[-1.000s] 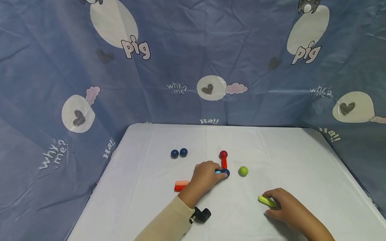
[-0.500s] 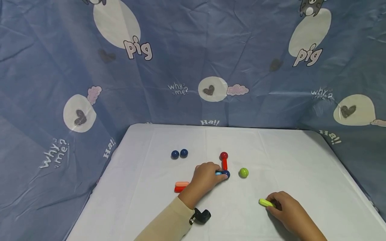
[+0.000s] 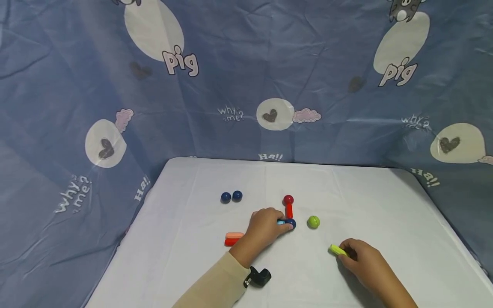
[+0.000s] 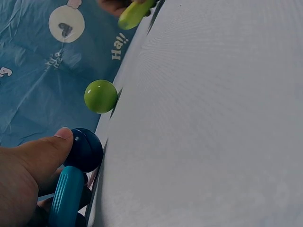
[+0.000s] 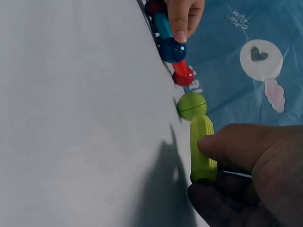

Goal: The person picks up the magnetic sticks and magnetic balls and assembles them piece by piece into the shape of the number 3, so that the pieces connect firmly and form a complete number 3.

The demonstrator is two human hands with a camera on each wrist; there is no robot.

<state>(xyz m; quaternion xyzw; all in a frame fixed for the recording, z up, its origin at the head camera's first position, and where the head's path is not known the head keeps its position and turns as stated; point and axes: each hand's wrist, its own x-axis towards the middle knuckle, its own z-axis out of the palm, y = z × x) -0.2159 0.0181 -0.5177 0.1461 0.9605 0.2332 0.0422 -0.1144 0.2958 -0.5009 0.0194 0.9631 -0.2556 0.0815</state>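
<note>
Fingers of my left hand (image 3: 265, 226) grip a blue stick (image 4: 66, 196) and blue ball (image 4: 88, 152), well in from the far edge of the table (image 3: 300, 273); my right hand (image 3: 363, 260) pinches a green stick (image 5: 204, 166) nearer the right edge. A careless nudge could roll the loose green ball (image 3: 313, 222) away.

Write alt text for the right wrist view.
Right hand pinching a lime stick, a green ball beyond it on a white surface. Farther off, the left hand holds a light blue stick and dark blue ball, with patterned fabric behind.
</note>
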